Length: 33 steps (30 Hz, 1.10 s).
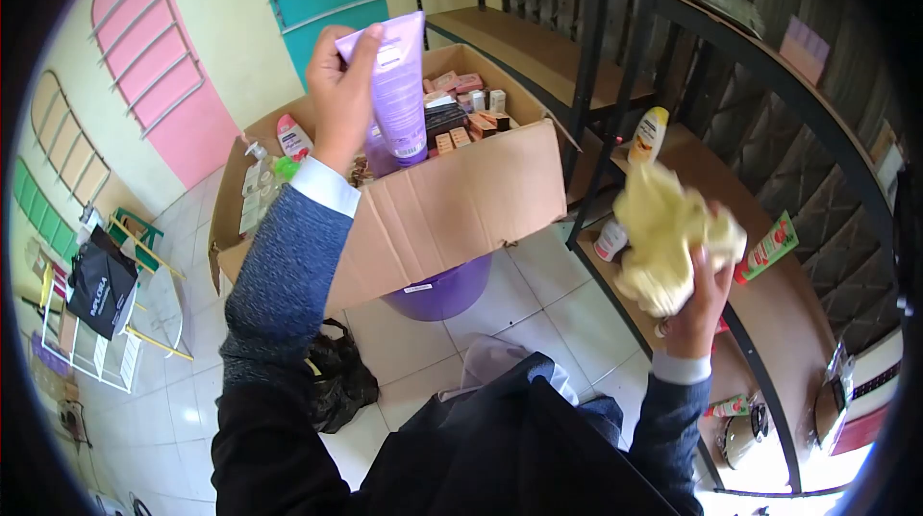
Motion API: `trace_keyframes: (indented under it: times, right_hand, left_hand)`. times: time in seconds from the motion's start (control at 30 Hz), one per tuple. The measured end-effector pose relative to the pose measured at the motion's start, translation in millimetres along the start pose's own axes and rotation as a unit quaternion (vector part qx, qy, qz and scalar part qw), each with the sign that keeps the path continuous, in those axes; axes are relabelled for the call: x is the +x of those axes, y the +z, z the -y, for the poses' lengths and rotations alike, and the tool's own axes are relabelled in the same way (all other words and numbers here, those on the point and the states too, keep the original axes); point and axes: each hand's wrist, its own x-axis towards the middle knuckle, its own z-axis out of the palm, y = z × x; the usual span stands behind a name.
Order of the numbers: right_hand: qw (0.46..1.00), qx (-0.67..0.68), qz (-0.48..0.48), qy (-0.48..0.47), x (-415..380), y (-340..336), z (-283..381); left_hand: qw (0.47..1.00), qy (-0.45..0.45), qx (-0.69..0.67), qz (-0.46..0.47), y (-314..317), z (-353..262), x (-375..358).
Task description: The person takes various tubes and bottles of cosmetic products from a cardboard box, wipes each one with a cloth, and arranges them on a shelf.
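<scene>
My left hand (338, 98) grips a purple squeeze tube (401, 102) by its flat end, cap end down, in front of the open cardboard box (471, 213). Crumpled in my right hand (702, 314) is a pale yellow cloth (670, 232), held over the shelf. Just behind the cloth stands a yellow-and-white bottle (649, 133). A white bottle (611, 240) is partly covered by the cloth, and a red-and-green tube (769, 247) stands to its right. Inside the box are several small cartons (459, 138), a pink bottle (292, 136) and clear pump bottles (258, 175).
The box sits above a purple tub (442, 293). Dark-framed shelving (731, 189) runs along my right side. A black plastic bag (341, 386) lies on the tiled floor near me. At the left stands a small rack (111, 357) with a black bag (104, 282).
</scene>
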Motion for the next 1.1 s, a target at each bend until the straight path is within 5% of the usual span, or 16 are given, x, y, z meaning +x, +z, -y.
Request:
trace_keyframes:
  times: [0.03,0.1,0.13,0.2,0.27,0.3,0.37,0.5,0.73,0.77,0.8,0.83,0.9,0.93,0.97,1.1]
  right_hand:
    - [0.998,-0.016,0.038,-0.036,10,33,14]
    - [0.952,-0.195,0.076,-0.223,27,80,19]
    - [0.916,-0.213,0.112,-0.321,33,104,17]
    - [0.851,-0.322,0.174,-0.377,33,125,-2]
    - [0.831,-0.375,0.118,-0.392,18,124,-16]
    - [0.82,-0.409,0.104,-0.387,12,116,-15]
    - [0.788,-0.46,0.094,-0.398,0,103,-17]
    - [0.764,-0.509,0.117,-0.378,-24,81,-9]
    - [0.772,-0.55,0.174,-0.268,-76,16,-70]
    - [0.9,-0.419,0.119,-0.034,-82,-4,-92]
    - [0.946,-0.249,0.051,0.2,-85,-9,-99]
    - [0.964,-0.058,0.026,0.259,-87,-15,-100]
    - [0.938,0.188,0.029,0.289,-90,-15,-89]
    - [0.938,0.24,0.089,0.232,-88,3,-75]
    - [0.907,0.291,0.089,0.293,-93,-4,-74]
    - [0.964,0.069,-0.054,0.252,-95,-2,-81]
  left_hand:
    - [1.0,0.0,-0.015,-0.008,15,-19,-8]
    - [0.967,0.232,0.102,0.027,42,-46,-27]
    - [0.961,0.241,0.12,0.061,51,-64,-41]
    - [0.979,0.193,0.026,0.057,69,-72,-62]
    - [0.974,-0.114,-0.189,0.049,79,-94,-87]
    - [0.981,-0.05,-0.188,0.003,90,-88,-95]
    - [0.96,-0.133,-0.244,0.034,92,-87,-114]
    - [0.955,-0.164,-0.243,0.051,97,-91,-133]
    - [0.967,-0.073,-0.242,-0.019,82,-100,-107]
    - [0.961,-0.087,-0.26,-0.027,81,-104,-102]
    - [0.935,-0.137,-0.326,-0.031,83,-107,-101]
    - [0.934,-0.145,-0.326,-0.022,84,-104,-103]
    - [0.938,-0.149,-0.312,-0.023,94,-99,-116]
    - [0.937,-0.166,-0.306,-0.028,101,-97,-125]
    - [0.946,-0.144,-0.288,-0.024,108,-88,-138]
    - [0.945,-0.178,-0.271,0.031,127,-90,-185]
